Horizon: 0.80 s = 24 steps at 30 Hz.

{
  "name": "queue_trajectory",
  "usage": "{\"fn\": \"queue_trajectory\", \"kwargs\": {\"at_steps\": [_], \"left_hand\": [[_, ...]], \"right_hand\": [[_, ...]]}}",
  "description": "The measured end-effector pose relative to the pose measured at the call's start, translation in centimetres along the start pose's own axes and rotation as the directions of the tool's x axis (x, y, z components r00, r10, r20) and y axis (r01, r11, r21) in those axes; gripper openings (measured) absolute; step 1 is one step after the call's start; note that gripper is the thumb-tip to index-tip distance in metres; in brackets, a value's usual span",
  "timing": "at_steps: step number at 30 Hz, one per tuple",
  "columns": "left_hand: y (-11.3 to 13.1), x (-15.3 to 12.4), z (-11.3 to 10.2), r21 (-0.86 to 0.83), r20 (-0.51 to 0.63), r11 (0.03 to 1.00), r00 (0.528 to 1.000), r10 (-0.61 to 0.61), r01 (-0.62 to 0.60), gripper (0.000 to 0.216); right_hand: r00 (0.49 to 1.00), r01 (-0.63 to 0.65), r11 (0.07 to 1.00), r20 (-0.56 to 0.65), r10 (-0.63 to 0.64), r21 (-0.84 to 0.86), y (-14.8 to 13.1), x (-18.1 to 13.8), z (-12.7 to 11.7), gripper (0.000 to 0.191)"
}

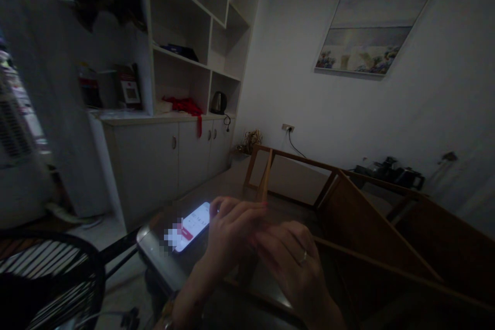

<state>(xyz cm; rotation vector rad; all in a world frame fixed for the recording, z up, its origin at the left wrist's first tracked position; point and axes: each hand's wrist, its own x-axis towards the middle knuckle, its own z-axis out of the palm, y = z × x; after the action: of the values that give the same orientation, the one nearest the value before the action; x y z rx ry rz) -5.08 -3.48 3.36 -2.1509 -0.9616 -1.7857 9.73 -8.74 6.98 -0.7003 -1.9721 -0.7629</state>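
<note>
My left hand [232, 229] and my right hand [292, 263] meet in front of me, above a dark glossy tabletop. Both have bent, closed fingers, and their fingertips come together between them. Anything they may pinch there is hidden in the dim light. A ring [303, 257] shows on a right finger, and a watch or bracelet [168, 314] on the left wrist. Just left of my left hand lies a phone [195, 224] with a lit screen showing running digits and a red button.
A wooden frame with slanted panels [348, 216] stands on the table to the right. Behind it are dark kettles [408, 178]. A black woven chair [50, 268] is at lower left. Along the back left runs a white cabinet [150, 160] with open shelves, an electric kettle [218, 103] and red cloth [183, 105].
</note>
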Motion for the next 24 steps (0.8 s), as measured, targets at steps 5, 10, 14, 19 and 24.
{"fn": "queue_trajectory", "kwargs": {"at_steps": [5,10,14,19,24], "left_hand": [[-0.04,0.01,-0.07,0.003,0.004,1.000,1.000,0.015,-0.015,0.018],[0.12,0.22,-0.19,0.005,0.003,1.000,1.000,0.014,-0.014,0.018],[0.30,0.36,-0.21,-0.017,-0.017,1.000,1.000,0.016,-0.016,0.023],[0.12,0.22,-0.23,-0.009,-0.002,1.000,1.000,0.024,-0.024,0.021],[-0.11,0.13,-0.45,-0.002,0.017,0.999,0.999,0.032,-0.032,0.013]], "right_hand": [[1.000,0.008,1.000,-0.011,-0.009,-0.014,-0.13,0.26,-0.29,0.010],[0.999,0.032,0.999,-0.001,-0.033,-0.028,-0.10,0.02,-0.30,0.009],[0.999,0.033,0.999,0.010,-0.032,-0.029,-0.05,-0.15,-0.25,0.010],[0.999,0.036,0.999,0.011,-0.035,-0.034,-0.06,-0.09,-0.32,0.012],[0.999,0.044,0.999,0.021,-0.044,-0.032,0.04,-0.17,-0.34,0.011]]}}
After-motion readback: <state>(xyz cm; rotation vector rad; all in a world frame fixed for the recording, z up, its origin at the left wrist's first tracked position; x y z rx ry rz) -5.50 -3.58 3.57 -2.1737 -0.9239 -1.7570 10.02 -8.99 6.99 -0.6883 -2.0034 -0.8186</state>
